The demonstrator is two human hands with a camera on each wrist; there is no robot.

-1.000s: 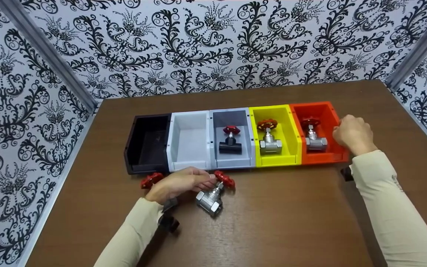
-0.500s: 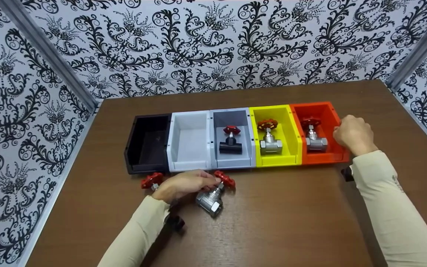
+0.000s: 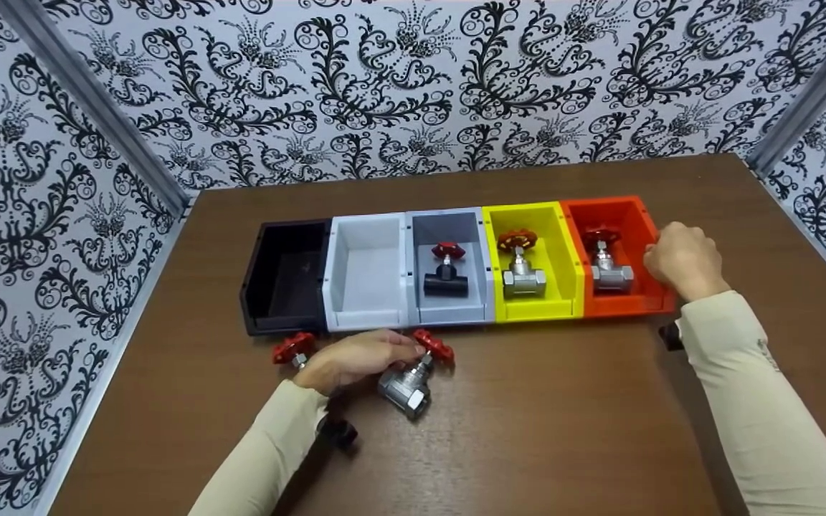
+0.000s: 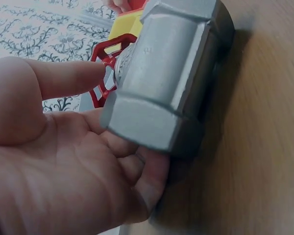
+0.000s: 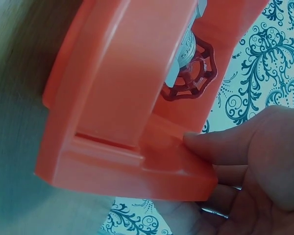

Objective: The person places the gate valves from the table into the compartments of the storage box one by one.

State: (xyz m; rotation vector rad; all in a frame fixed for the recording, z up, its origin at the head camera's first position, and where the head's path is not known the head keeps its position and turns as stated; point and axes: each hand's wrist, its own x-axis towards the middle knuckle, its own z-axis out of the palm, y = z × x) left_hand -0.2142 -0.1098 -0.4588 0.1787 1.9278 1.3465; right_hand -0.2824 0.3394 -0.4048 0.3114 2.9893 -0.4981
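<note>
My left hand (image 3: 366,355) holds a steel gate valve (image 3: 406,390) in front of the white bin. Its thumb lies by the red handwheel (image 4: 108,54), and its other fingers curl behind the hex-ended valve body (image 4: 157,68). The valve leans close over the table. My right hand (image 3: 687,259) pinches the outer side wall of the orange bin (image 5: 122,58), thumb inside and fingers outside. Inside that bin lies another valve (image 3: 610,276) with a red handwheel. A further valve, its red handwheel (image 3: 294,349) showing, lies left of my left hand, its body mostly hidden by the wrist.
A row of joined bins runs across the brown table (image 3: 528,444): black (image 3: 291,272), white (image 3: 368,269), grey (image 3: 449,226), yellow (image 3: 560,287), then orange. A black-bodied valve (image 3: 446,283) sits in the grey bin, a steel valve (image 3: 524,279) in the yellow. Patterned walls (image 3: 413,86) stand behind.
My left hand has shifted slightly right, onto the valve's neck below its handwheel, uncovering more of the left valve's stem. My right hand has stayed at the orange bin.
</note>
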